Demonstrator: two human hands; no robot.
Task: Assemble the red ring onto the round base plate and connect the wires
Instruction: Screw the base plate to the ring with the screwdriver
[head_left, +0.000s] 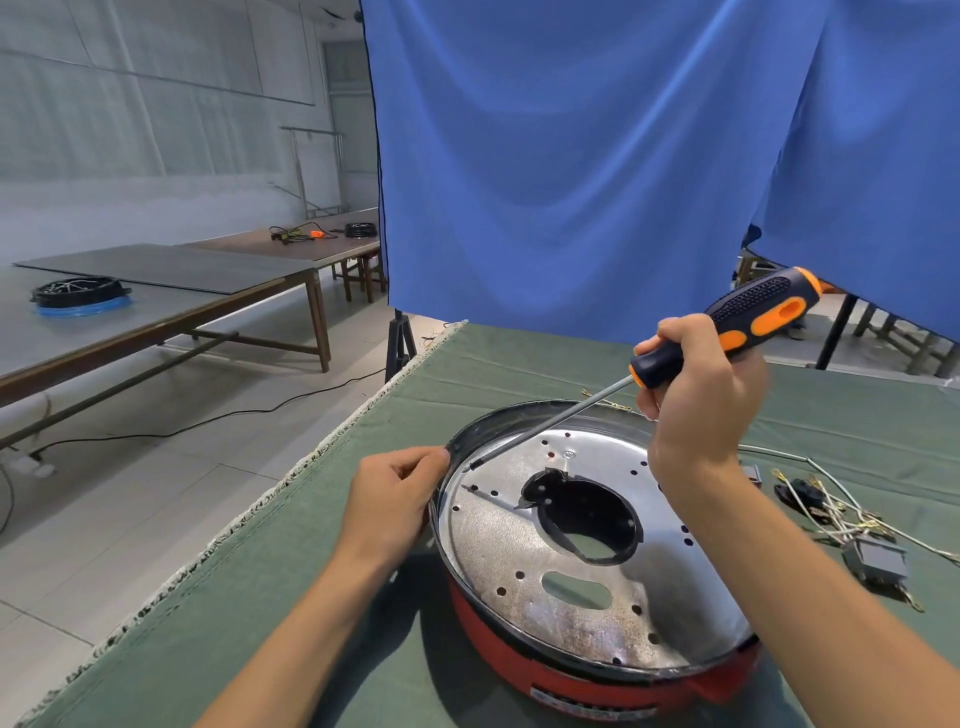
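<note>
While both hands work at the round assembly, each part reads as follows.

Right hand (701, 400): fingers curled round the lower grip of the screwdriver (727, 327), holding it slanted, handle up and to the right, shaft running down and to the left.
Screwdriver tip: rests on the round base plate (519, 530) near its far left edge, close beside a small hole.
Left hand (395, 499): fingers bent, thumb and forefinger pinching the dark metal rim (493, 421) at the left side of the assembly.
Round base plate: shiny silver disc seated inside the dark rim, tilted slightly toward the viewer; it has a large off-centre opening, a smaller oval slot nearer the viewer, and many small holes round its edge.
Red ring (498, 649): lies under the plate and rim, showing along the near side, resting on the desk (260, 597).
Wires (841, 514): loose bundle with small metal terminals, lying on the desk to the right of the assembly, apart from the plate; a grey switch-like part (878, 566) lies among them.
Desk: covered with green cloth with a frayed pale edge on the left.
Blue curtain (571, 156): hangs behind the desk.
Long tables (156, 312): stand well apart to the left, one carrying a dark ring-shaped stack (80, 293).
</note>
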